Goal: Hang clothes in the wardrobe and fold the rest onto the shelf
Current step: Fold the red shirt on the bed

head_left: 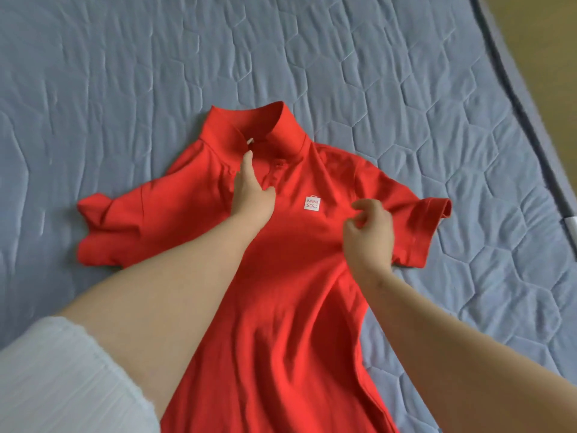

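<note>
A red polo shirt (290, 276) lies face up on the blue quilted bed cover, collar away from me, both short sleeves spread out, a small white logo patch on the chest. My left hand (251, 192) lies flat on the shirt just below the collar, fingers straight and pointing toward the neck opening. My right hand (370, 232) hovers over the shirt's right chest near the armpit, fingers loosely curled and holding nothing. The shirt's hem runs out of view at the bottom.
The blue quilted bed cover (125, 73) fills nearly the whole view. The bed's edge (530, 120) runs diagonally along the right side, with a yellowish floor (546, 32) beyond it. My white sleeve (62, 379) shows at the bottom left.
</note>
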Available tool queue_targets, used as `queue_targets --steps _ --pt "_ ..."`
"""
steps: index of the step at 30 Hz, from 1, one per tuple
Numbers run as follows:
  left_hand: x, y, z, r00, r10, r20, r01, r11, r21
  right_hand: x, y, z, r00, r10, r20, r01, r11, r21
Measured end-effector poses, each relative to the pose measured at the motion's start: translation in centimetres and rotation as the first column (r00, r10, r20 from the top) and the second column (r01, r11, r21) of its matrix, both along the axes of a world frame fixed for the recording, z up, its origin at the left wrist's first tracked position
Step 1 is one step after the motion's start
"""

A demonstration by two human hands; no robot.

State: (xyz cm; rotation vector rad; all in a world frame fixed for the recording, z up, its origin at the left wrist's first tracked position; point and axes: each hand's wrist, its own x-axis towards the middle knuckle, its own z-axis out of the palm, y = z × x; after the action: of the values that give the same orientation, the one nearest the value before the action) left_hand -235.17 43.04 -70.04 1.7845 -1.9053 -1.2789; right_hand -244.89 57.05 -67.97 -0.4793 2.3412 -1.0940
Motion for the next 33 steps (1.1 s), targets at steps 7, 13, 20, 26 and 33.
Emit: queue_targets --steps 7,13,20,26,33 --pt "8.8 -1.7 0.9 0.952 0.272 0.142 -0.245 0.952 -0.183 7.4 -6.7 -0.2 0.807 0.466 0.363 -0.52 0.852 0.059" --pt "14.7 -7.7 2.0 0.931 0.256 0.261 -0.145 0.914 -0.379 10.9 -11.3 -3.9 0.799 0.398 0.451 -0.558 0.77 0.31" --pt "17.6 -13.3 0.4 0.903 -0.165 0.396 0.2 0.979 -0.048 9.3 -13.2 -6.8 0.839 0.244 0.486 -0.437 0.835 0.335" --pt "17.7 -13.9 -0.4 0.644 -0.541 0.542 0.479 0.837 0.266 9.1 -14.0 -7.0 0.865 0.198 0.461 -0.393 0.84 0.376" --pt "19.7 -14.6 0.0 0.716 -0.217 0.663 0.45 0.87 -0.201 9.1 -14.3 -7.3 0.878 0.175 0.447 -0.367 0.844 0.39"
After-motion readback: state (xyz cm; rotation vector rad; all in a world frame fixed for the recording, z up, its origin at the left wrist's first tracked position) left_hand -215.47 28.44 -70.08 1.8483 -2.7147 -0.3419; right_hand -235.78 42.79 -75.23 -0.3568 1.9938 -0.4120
